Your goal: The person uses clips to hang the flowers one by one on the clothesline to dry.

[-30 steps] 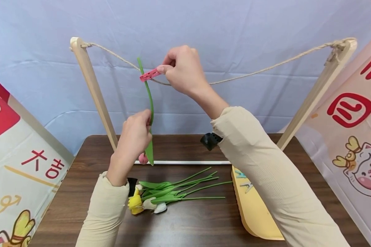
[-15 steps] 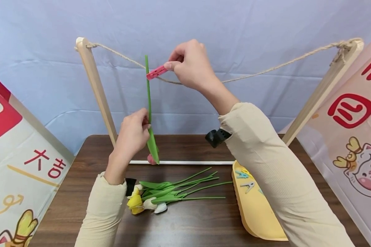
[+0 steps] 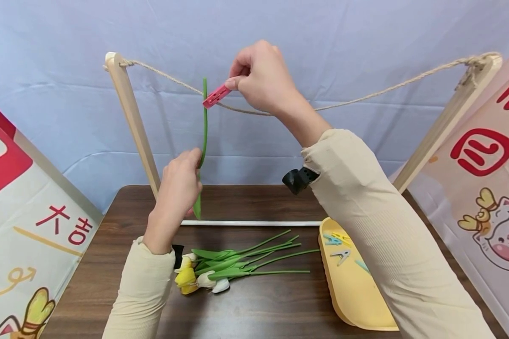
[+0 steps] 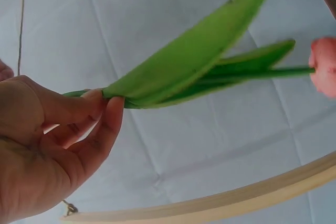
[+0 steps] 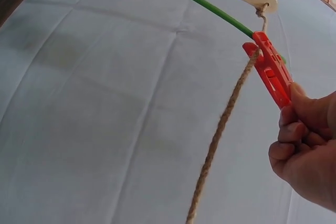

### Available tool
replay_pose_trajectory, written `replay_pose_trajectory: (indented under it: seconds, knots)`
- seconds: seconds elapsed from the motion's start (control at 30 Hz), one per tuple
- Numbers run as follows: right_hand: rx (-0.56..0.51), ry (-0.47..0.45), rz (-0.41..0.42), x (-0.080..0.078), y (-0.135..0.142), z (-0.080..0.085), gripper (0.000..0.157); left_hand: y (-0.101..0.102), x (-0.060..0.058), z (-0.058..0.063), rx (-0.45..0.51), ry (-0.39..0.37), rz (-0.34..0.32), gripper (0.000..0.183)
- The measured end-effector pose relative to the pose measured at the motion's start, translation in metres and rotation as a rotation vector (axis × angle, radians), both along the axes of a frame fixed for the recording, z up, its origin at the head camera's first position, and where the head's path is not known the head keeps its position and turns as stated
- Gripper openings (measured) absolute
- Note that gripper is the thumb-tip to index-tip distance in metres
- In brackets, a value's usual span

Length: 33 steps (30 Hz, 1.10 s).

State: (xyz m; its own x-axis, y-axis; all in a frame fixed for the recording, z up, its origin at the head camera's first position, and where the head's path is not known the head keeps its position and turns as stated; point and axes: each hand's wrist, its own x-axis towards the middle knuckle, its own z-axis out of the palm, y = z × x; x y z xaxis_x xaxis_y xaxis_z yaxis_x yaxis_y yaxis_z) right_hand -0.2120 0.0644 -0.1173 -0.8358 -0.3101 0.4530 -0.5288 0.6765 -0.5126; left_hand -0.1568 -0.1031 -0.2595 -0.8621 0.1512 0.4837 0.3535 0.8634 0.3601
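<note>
My left hand (image 3: 180,181) pinches the green stem of a pink artificial tulip (image 4: 324,66) where the leaves begin. The tulip hangs bloom down, its bare stem end rising past the rope. Up at the sagging rope (image 3: 165,75), my right hand (image 3: 263,77) squeezes the handle end of a pink-red clothespin (image 5: 272,69) between thumb and fingers. In the right wrist view its tips stand apart, with rope and stem (image 5: 210,6) at them. From the head, the bloom is mostly hidden behind my left hand and a leaf.
The rope is tied between two wooden posts (image 3: 131,117) (image 3: 445,127), with a white bar (image 3: 254,223) low between them. Several yellow and white tulips (image 3: 237,270) lie on the brown table (image 3: 254,310). At right, a yellow tray (image 3: 356,306) holds several clothespins (image 3: 341,255).
Both hands first shifted the clothespin and stem slightly right. Since then my right hand has risen a little, tilting the clothespin more steeply, and the tulip's lower end has swung left.
</note>
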Motion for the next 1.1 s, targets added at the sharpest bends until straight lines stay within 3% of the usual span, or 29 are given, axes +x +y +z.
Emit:
replay_pose_trajectory:
  seconds: [0.2, 0.37, 0.63, 0.87, 1.1]
  knots:
    - [-0.075, -0.033, 0.015, 0.0, 0.0, 0.0, 0.012, 0.005, -0.002, 0.001, -0.073, 0.017, 0.018, 0.025]
    - [-0.114, -0.049, 0.017, 0.001, 0.0, -0.003, 0.012, 0.007, -0.003, 0.001, -0.077, -0.018, 0.006, 0.025]
    - [-0.047, -0.15, 0.046, 0.004, 0.009, 0.001, 0.021, 0.003, -0.007, 0.0, 0.065, -0.036, -0.049, 0.01]
    - [0.02, -0.18, 0.061, 0.01, 0.026, 0.002, 0.035, -0.001, -0.012, -0.005, 0.233, -0.128, -0.093, 0.008]
    - [0.077, -0.27, 0.096, 0.021, 0.059, -0.008, 0.027, -0.003, -0.012, -0.012, 0.235, -0.177, -0.087, 0.007]
